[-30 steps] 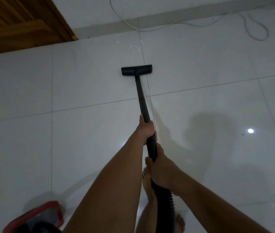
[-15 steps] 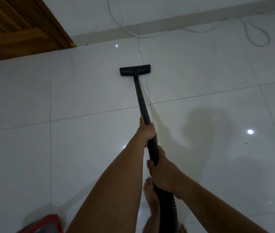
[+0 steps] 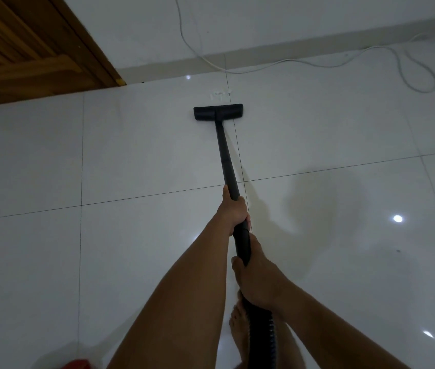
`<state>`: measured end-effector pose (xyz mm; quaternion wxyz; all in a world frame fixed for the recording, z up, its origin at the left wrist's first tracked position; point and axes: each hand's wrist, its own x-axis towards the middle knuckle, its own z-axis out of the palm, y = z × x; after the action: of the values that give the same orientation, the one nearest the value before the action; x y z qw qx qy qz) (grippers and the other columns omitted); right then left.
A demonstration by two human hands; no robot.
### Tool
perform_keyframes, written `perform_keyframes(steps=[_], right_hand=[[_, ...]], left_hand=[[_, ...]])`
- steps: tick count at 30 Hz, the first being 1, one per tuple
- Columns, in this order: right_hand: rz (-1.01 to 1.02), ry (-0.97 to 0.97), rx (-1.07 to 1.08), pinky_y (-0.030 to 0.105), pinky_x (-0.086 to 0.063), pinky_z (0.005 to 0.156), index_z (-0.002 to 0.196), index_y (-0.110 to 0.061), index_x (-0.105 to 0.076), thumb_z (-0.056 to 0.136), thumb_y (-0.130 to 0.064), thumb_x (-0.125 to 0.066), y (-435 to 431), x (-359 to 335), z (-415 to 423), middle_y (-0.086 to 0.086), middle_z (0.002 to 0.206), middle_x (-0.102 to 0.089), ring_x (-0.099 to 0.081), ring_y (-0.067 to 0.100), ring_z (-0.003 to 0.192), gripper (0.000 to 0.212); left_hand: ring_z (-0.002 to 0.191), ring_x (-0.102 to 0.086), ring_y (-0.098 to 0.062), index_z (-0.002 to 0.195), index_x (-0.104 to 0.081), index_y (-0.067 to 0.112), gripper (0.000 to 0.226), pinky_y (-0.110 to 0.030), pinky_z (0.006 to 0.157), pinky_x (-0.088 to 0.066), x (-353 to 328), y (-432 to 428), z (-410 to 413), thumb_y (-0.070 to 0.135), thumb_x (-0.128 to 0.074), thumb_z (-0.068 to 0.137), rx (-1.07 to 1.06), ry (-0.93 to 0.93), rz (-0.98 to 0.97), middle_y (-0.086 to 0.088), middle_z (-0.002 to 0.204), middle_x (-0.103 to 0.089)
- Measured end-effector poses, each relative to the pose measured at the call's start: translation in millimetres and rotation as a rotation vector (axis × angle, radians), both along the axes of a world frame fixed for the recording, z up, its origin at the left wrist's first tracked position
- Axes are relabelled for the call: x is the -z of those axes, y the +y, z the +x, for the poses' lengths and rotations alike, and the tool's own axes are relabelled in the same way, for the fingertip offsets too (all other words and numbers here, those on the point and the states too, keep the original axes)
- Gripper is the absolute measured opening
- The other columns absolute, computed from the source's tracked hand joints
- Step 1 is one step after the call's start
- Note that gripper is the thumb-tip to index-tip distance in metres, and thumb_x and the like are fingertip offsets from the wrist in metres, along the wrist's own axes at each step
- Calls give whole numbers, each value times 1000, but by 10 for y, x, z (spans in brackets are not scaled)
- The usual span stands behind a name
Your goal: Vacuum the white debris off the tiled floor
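A black vacuum wand (image 3: pixel 226 155) runs from my hands out to a flat black floor nozzle (image 3: pixel 218 112) resting on the white tiled floor (image 3: pixel 136 161). A small patch of white debris (image 3: pixel 220 94) lies just beyond the nozzle, near the wall, a short gap apart from it. My left hand (image 3: pixel 233 211) grips the wand higher up. My right hand (image 3: pixel 257 278) grips it lower, where the ribbed black hose (image 3: pixel 261 339) begins.
A wooden door (image 3: pixel 24 49) fills the upper left. A white cable (image 3: pixel 304 62) trails along the baseboard and loops at the far right. A red vacuum body (image 3: pixel 78 364) peeks in at the bottom edge. My bare foot (image 3: pixel 239 331) stands under the hose.
The view has shifted forward, so the debris patch and wall sit lower in the frame. The nozzle has closed in on the debris. The red vacuum body has slid nearly out of view.
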<state>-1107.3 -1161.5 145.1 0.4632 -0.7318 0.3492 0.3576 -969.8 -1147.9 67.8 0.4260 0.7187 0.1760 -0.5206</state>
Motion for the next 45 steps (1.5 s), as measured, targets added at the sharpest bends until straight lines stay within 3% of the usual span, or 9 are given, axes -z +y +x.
perform_keyframes(steps=[7, 11, 13, 15, 17, 23, 32, 40, 45], right_hand=[[-4, 3, 49, 57, -39, 116, 148, -46, 3, 82, -61, -25, -139, 99, 352, 21, 141, -57, -53, 43, 133, 73], [45, 34, 86, 60, -41, 113, 143, -56, 4, 67, -73, -17, -219, 173, 597, 23, 135, -62, -59, 45, 126, 81], [53, 46, 65, 59, -48, 106, 143, -57, 2, 74, -70, -22, -271, 92, 732, 20, 122, -69, -68, 41, 112, 74], [98, 49, 97, 54, -56, 96, 149, -53, 1, 92, -55, -35, -324, -15, 842, 12, 94, -74, -77, 31, 84, 68], [160, 43, 165, 48, -63, 84, 155, -47, 3, 103, -41, -40, -413, -43, 927, 8, 82, -71, -76, 24, 69, 68], [228, -3, 211, 33, -64, 63, 161, -33, 2, 109, -28, -41, -591, -59, 1193, 11, 87, -62, -63, 15, 57, 68], [247, 0, 255, 24, -55, 49, 159, -38, -4, 108, -24, -42, -801, -55, 1531, 12, 89, -60, -61, 14, 53, 65], [252, 26, 260, 25, -56, 51, 160, -33, -5, 107, -22, -43, -913, -61, 1749, 13, 91, -61, -62, 13, 51, 66], [304, 39, 281, 34, -62, 63, 159, -34, -10, 107, -21, -43, -887, -295, 1752, 17, 98, -63, -64, 17, 53, 64]], left_hand=[[47, -53, -16, 159, 6, 45, 70, -32, 55, -54, 52, -183, 361, 22, -37, 109, -5, -7, 1, -10, 66, -55], [45, -53, -16, 159, 8, 45, 70, -31, 53, -53, 76, -275, 610, 24, -36, 109, 17, -23, 9, -9, 65, -56], [46, -54, -17, 159, 8, 45, 70, -32, 56, -54, 97, -311, 728, 25, -36, 109, 29, -29, 15, -9, 64, -56], [50, -55, -18, 159, 8, 45, 70, -35, 61, -57, 126, -351, 838, 26, -37, 109, 29, -25, 26, -10, 68, -57], [53, -56, -18, 159, 7, 45, 70, -38, 66, -59, 148, -397, 932, 26, -37, 109, 30, -28, 33, -11, 72, -58], [52, -55, -17, 159, 8, 45, 70, -33, 57, -56, 167, -549, 1181, 26, -37, 110, 42, -39, 33, -11, 72, -57], [48, -53, -14, 159, 9, 47, 68, -28, 47, -52, 170, -769, 1499, 28, -35, 110, 27, -23, 26, -9, 71, -56], [52, -53, -17, 158, 10, 47, 70, -35, 63, -56, 158, -877, 1706, 25, -36, 110, 12, -2, 19, -10, 67, -55], [54, -51, -16, 158, 4, 49, 71, -36, 72, -54, 25, -838, 1692, 22, -38, 108, -40, 48, 26, -8, 65, -53]])
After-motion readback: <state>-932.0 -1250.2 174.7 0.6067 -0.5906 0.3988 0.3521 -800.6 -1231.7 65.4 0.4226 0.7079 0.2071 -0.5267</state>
